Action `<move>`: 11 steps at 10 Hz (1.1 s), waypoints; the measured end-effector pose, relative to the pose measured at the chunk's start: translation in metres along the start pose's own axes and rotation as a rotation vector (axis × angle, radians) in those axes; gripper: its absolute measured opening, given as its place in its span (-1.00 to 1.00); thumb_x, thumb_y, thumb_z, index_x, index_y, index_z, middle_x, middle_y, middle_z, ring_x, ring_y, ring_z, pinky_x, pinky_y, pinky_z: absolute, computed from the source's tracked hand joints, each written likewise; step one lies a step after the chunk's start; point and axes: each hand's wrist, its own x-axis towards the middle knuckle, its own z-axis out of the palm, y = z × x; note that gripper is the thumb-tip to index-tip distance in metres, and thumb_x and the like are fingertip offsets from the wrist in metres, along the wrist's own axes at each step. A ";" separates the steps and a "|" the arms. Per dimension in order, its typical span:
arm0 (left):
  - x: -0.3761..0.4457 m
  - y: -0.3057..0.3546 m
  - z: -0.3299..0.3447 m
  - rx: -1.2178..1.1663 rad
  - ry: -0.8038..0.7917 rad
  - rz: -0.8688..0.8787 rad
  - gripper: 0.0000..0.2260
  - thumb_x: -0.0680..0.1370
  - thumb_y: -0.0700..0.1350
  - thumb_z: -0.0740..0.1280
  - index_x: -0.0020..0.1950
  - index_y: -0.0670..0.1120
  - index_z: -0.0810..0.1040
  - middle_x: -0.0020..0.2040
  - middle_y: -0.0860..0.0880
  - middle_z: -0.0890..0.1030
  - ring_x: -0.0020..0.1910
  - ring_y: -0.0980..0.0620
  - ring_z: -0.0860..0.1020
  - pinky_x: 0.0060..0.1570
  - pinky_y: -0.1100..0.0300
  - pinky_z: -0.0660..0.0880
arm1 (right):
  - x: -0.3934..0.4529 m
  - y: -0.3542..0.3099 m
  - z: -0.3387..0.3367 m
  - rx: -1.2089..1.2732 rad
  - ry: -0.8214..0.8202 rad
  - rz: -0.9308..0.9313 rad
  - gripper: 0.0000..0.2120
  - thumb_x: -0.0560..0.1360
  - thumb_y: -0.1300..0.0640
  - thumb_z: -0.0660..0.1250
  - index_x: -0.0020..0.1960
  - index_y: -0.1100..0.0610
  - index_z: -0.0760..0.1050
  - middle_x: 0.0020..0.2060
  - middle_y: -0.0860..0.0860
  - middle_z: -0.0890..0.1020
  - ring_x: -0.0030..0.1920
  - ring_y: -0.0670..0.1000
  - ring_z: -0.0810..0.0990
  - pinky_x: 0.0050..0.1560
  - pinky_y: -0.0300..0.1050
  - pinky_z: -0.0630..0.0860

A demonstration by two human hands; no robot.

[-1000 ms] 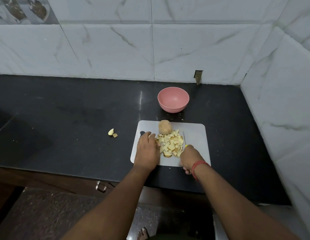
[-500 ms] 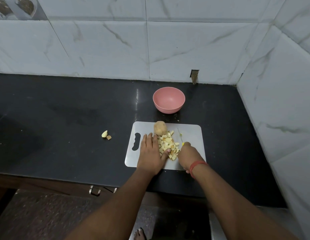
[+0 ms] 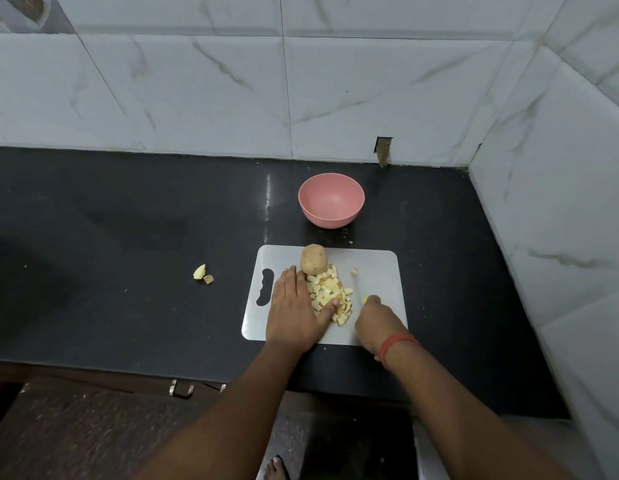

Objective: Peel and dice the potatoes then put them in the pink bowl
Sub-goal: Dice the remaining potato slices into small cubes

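While our left hand (image 3: 294, 308) lies flat on the cutting board (image 3: 377, 271), fingers straight and together with the thumb spread out, its grip is apart and closes on nothing. The heap of diced potato (image 3: 330, 292) sits right against that hand's thumb side, touching the index finger, and the thumb tip presses into the near end of the heap. Just past the fingertips, touching the far edge of the dice, rests a whole unpeeled potato (image 3: 313, 259).

On the other side of the heap we hold the knife (image 3: 358, 289) in our right hand (image 3: 379, 320), whose grip is clamped round the yellow handle; only a sliver of yellow shows above the knuckles. The thin blade runs away from that hand toward the far edge of the board, just beside the dice, with a small loose potato bit (image 3: 353, 272) near its tip. We cannot tell whether the blade touches the board. A red thread band (image 3: 394, 346) circles the right wrist.

Beyond both hands and off the board, the pink bowl (image 3: 331, 199) stands upright on the black counter (image 3: 128, 237), apart from the board's far edge. Well out past the left hand lie two potato scraps (image 3: 202, 274), touching one another on the counter.
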 end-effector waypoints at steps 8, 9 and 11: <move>0.042 0.000 -0.019 -0.296 0.104 0.029 -0.28 0.59 0.27 0.23 0.61 -0.10 0.14 0.61 -0.12 0.16 0.61 -0.06 0.03 0.58 -0.08 -0.04 | -0.051 0.007 0.022 0.256 -0.025 0.019 -0.70 0.59 0.24 0.06 0.30 0.25 0.25 -0.06 0.14 0.47 -0.17 0.13 0.58 -0.16 0.01 0.60; 0.053 0.005 -0.021 -0.204 0.021 0.095 -0.26 0.58 0.25 0.26 0.62 -0.08 0.10 0.60 -0.14 0.18 0.60 -0.08 0.09 0.58 -0.08 -0.05 | -0.061 0.004 0.028 0.271 -0.091 0.020 -0.69 0.58 0.24 0.05 0.32 0.25 0.24 -0.10 0.14 0.49 -0.25 0.09 0.58 -0.23 -0.05 0.61; 0.067 0.011 -0.026 -0.348 -0.018 0.057 -0.43 0.63 -0.04 0.33 0.58 -0.15 0.22 0.47 -0.11 0.32 0.42 -0.10 0.35 0.45 0.08 0.28 | -0.064 -0.007 0.037 0.391 -0.122 0.065 -0.69 0.60 0.18 0.04 0.31 0.26 0.26 -0.18 0.13 0.49 -0.33 0.09 0.56 -0.28 -0.03 0.61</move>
